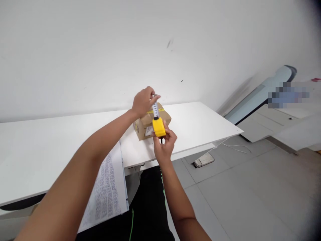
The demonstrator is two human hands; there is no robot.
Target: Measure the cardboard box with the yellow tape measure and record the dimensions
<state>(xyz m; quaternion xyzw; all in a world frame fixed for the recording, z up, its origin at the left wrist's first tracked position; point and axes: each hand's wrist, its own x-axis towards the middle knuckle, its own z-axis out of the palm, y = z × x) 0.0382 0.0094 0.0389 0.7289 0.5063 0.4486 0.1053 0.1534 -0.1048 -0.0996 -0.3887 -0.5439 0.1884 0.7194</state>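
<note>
Tape measure stretched over cardboard box, white desk edge.
Right hand (164,142) fingers clamped on yellow tape measure (158,127) case; left hand (143,101) pinches the blade tip across cardboard box (147,125) on white desk (50,140).

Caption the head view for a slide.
Left hand holds the tape end, right hand the yellow case, over a box on a table.

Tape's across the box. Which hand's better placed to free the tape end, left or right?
Left, likely. The left hand pinches the tape end at the far edge of the box; the right hand is full, gripping the yellow case at the near edge.
</note>
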